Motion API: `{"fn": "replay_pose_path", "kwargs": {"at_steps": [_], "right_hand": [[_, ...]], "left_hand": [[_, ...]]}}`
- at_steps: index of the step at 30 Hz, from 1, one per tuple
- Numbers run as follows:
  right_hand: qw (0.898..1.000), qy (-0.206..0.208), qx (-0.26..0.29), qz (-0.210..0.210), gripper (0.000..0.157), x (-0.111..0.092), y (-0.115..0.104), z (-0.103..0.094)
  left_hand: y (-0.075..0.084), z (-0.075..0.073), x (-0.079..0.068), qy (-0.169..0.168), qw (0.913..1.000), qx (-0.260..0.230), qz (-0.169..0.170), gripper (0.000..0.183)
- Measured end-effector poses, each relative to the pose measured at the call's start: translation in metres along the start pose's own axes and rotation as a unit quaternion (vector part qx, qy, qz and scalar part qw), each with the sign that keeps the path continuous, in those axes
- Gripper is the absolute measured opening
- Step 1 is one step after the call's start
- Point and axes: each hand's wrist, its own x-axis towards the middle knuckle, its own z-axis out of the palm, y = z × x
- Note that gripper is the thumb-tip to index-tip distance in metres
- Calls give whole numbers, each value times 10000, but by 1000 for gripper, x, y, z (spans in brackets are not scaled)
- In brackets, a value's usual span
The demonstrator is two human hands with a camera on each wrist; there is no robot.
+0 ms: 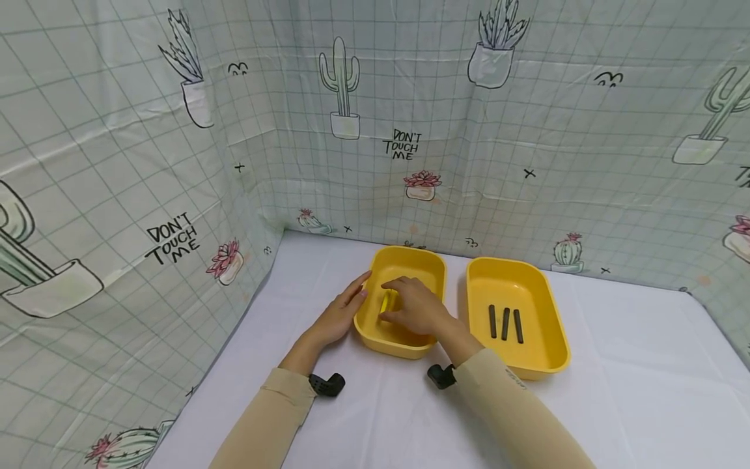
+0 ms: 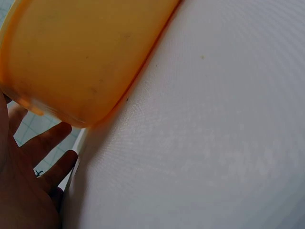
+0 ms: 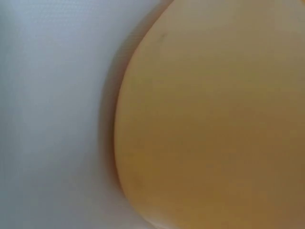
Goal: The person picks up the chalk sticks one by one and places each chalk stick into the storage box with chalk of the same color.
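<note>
Two yellow plastic trays lie side by side. My left hand (image 1: 340,316) rests against the left wall of the left tray (image 1: 404,255), its fingers extended; in the left wrist view, those fingers (image 2: 50,143) are spread by the tray's outer wall (image 2: 81,62). Reaching into the same tray, my right hand (image 1: 417,306) curls thumb and fingers around a small bright yellow stick (image 1: 385,301). The hand hides part of the stick and the tray floor. Only the tray's outer wall (image 3: 205,119) shows in the right wrist view, without the hand.
In the right tray (image 1: 547,326), three short dark sticks (image 1: 505,324) lie roughly parallel. A white cloth (image 1: 633,365) covers the table. A patterned curtain (image 1: 363,182) hangs behind and along the left side. Each wrist bears a black camera mount (image 1: 327,384).
</note>
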Motion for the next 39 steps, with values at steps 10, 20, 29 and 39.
{"fn": "replay_pose_path", "kwargs": {"at_steps": [10, 20, 29, 39], "right_hand": [[9999, -23, -103, 70, 65, 7, 1, 6], [9998, -95, -93, 123, 63, 13, 0, 9], [9996, -116, -171, 176, 64, 16, 1, 12], [9986, -197, -370, 321, 65, 17, 0, 14]], "left_hand": [[2, 1, 0, 20, 9999, -33, 98, 51], [0, 0, 0, 26, 10000, -38, 82, 50], [0, 0, 1, 32, 10000, -40, 60, 50], [2, 0, 0, 43, 10000, -14, 40, 52]]}}
